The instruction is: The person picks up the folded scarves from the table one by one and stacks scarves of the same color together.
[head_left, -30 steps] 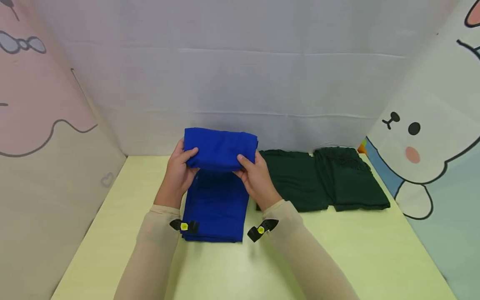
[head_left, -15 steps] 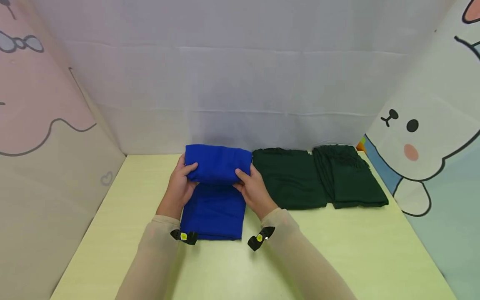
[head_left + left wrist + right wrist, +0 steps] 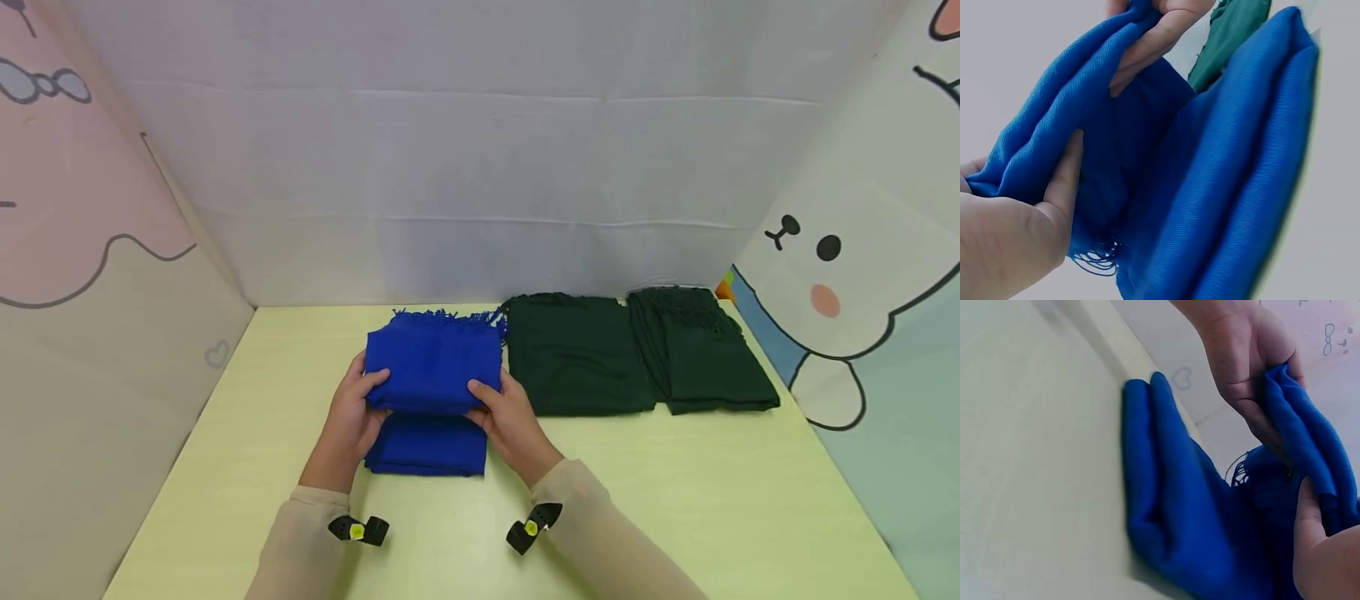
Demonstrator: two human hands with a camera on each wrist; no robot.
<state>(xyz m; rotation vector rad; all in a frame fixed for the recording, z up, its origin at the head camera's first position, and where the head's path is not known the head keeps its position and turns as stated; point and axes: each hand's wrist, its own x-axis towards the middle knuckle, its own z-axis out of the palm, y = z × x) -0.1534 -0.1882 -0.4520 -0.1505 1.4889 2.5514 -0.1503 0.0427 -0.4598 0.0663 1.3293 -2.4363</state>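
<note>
A folded blue scarf [image 3: 435,362] with a fringe along its far edge is held just above the table. My left hand [image 3: 351,425] grips its left side, thumb on top and fingers underneath. At the right side, my right hand [image 3: 517,429] grips it the same way. Below the raised part, a folded blue layer [image 3: 427,446] lies on the table, its near edge showing. The left wrist view shows the raised fold [image 3: 1054,112] leaning away from the lower fold [image 3: 1241,169], cloth running between them. Loose fringe [image 3: 1239,472] hangs at the back in the right wrist view.
Two folded dark green scarves lie side by side at the back right, the nearer one [image 3: 577,354] close to the blue scarf and the other [image 3: 712,367] beyond it. A white sheet [image 3: 480,167] hangs behind the pale yellow table [image 3: 225,467], with printed panels on both sides.
Both hands have come down and nearer to me with the raised blue fold. Fringe now shows at its far edge, and less of the lower layer is visible. The green scarves stay put.
</note>
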